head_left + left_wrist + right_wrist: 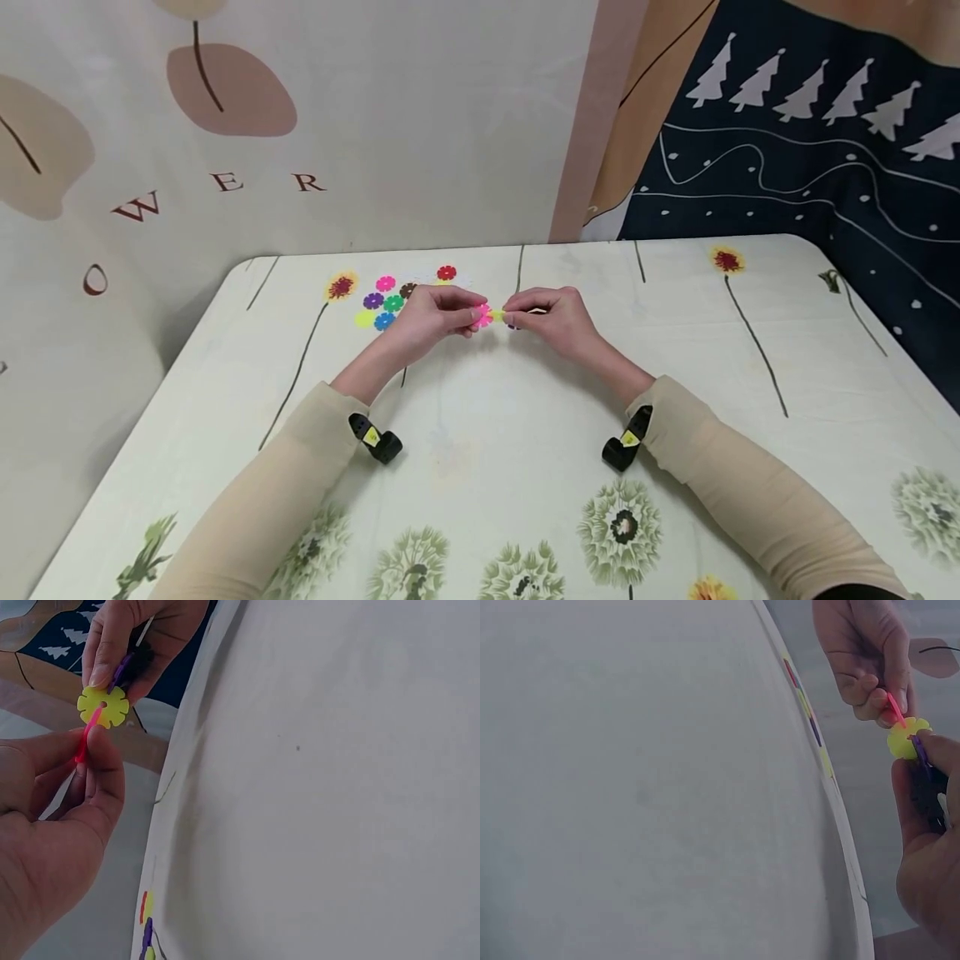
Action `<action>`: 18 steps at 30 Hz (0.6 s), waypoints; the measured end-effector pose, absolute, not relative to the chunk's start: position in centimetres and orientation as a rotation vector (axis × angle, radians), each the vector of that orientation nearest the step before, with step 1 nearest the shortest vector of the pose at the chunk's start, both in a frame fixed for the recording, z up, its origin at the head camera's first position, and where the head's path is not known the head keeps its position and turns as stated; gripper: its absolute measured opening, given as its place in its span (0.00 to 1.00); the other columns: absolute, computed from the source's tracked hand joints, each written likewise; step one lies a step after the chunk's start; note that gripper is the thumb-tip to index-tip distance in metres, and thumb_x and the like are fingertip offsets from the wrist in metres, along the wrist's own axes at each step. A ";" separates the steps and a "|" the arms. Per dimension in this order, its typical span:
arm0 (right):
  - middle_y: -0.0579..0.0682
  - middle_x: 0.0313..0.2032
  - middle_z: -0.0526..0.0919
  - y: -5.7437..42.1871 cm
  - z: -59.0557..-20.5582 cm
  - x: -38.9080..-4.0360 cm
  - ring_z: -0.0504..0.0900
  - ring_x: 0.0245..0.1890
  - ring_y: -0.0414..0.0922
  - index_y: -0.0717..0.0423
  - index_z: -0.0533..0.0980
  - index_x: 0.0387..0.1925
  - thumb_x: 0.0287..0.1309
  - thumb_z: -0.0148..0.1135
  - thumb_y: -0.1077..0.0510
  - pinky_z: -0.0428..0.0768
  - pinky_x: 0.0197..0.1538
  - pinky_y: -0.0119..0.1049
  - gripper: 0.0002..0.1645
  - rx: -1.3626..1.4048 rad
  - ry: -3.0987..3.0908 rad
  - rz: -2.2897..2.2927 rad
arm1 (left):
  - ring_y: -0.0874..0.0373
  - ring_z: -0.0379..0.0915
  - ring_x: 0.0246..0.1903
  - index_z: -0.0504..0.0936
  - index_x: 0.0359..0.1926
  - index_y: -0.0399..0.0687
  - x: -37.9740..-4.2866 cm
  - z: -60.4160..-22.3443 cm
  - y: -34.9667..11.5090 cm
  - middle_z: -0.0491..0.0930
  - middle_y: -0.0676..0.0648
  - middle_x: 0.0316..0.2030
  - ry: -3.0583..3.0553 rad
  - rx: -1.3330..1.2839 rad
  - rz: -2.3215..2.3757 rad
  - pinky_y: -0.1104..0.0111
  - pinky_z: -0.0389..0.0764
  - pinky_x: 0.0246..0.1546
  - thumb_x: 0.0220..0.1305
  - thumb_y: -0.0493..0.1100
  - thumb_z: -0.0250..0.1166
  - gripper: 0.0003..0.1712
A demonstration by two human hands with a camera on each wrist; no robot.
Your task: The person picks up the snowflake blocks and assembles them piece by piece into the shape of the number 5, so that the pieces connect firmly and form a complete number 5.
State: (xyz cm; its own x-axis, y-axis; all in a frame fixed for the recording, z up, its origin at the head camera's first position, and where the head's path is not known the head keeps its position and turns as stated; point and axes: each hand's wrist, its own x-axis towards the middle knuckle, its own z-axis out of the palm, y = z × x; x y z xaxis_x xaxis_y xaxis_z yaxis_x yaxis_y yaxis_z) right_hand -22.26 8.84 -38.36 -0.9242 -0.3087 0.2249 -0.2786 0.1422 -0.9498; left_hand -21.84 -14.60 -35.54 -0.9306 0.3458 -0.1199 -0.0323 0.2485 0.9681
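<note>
My left hand (435, 318) pinches a pink notched disc (485, 315) between thumb and fingers. In my right hand (561, 322) is a small cluster of discs: a yellow notched disc (115, 710), a purple disc (919, 752) and a black piece (927, 796), with a white bit partly hidden by the fingers. The two hands meet above the table, close together. The pink disc stands edge-on against the yellow one, touching it near its centre hole in the left wrist view; how deeply they are joined I cannot tell.
Several loose notched discs lie on the table left of and behind my left hand, among them a green disc (393, 303), a blue disc (384, 322) and a red disc (446, 272). A flower-print cloth (480, 467) covers the table. Printed curtains hang behind its far edge.
</note>
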 end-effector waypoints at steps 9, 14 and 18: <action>0.54 0.39 0.88 9.0 -38.4 -22.3 0.88 0.36 0.49 0.63 0.89 0.38 0.57 0.76 0.65 0.86 0.42 0.33 0.07 -0.541 2.367 -1.989 | 0.52 0.84 0.35 0.82 0.58 0.35 -21.9 -36.0 -14.7 0.85 0.39 0.42 2.204 0.253 1.806 0.57 0.85 0.50 0.70 0.34 0.66 0.16; 0.55 0.39 0.88 9.1 -38.5 -22.2 0.88 0.36 0.47 0.65 0.88 0.41 0.58 0.76 0.64 0.85 0.41 0.32 0.10 -0.527 2.353 -1.989 | 0.54 0.83 0.34 0.81 0.58 0.32 -22.0 -36.1 -14.7 0.84 0.39 0.41 2.194 0.254 1.837 0.58 0.85 0.49 0.71 0.33 0.65 0.17; 0.61 0.43 0.88 9.1 -38.4 -22.0 0.86 0.39 0.46 0.68 0.85 0.46 0.62 0.72 0.62 0.83 0.42 0.30 0.14 -0.520 2.370 -1.949 | 0.54 0.83 0.34 0.82 0.57 0.32 -22.0 -36.1 -14.6 0.84 0.39 0.42 2.207 0.252 1.851 0.60 0.86 0.47 0.72 0.32 0.64 0.15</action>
